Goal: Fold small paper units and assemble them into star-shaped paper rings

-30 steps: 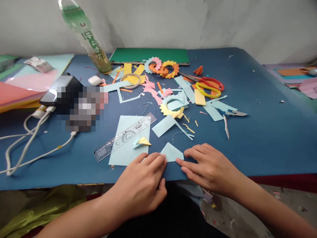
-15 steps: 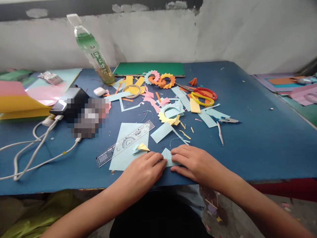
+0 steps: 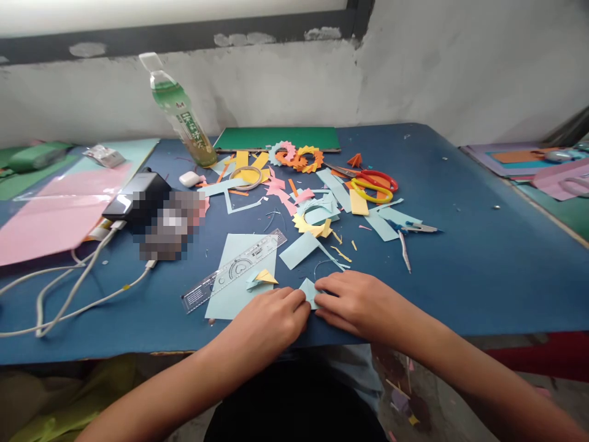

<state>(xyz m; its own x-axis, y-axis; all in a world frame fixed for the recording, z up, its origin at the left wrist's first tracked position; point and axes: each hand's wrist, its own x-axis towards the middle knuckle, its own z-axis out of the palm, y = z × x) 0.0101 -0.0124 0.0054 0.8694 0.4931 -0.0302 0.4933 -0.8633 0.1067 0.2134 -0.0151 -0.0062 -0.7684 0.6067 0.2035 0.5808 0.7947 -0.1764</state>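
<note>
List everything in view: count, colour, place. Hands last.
Table: 1, blue, centre
Wall: 1, grey, behind
Bottle: 1, green and clear, back left
Board: 1, green, back edge
Case: 1, white, near bottle
Device: 1, black, left
Cables: several, white, left
Tape roll: 1, beige, around yellow paper
Pleated loops: 2, mixed, before board
Pleated arc: 1, yellow and light-blue, centre
Scissors: 1, red-and-yellow handles, right of loops
Compass: 1, silver and blue, right
Ruler: 1, clear, across sheet
Sheet: 1, light blue, under ruler
Scraps: many, mixed, mid-table
Folded paper: 1, light blue, between hands
Blurred item: 1, unclear, beside device
Left hand: 1, bare, paper's left
Right hand: 1, bare, paper's right
</note>
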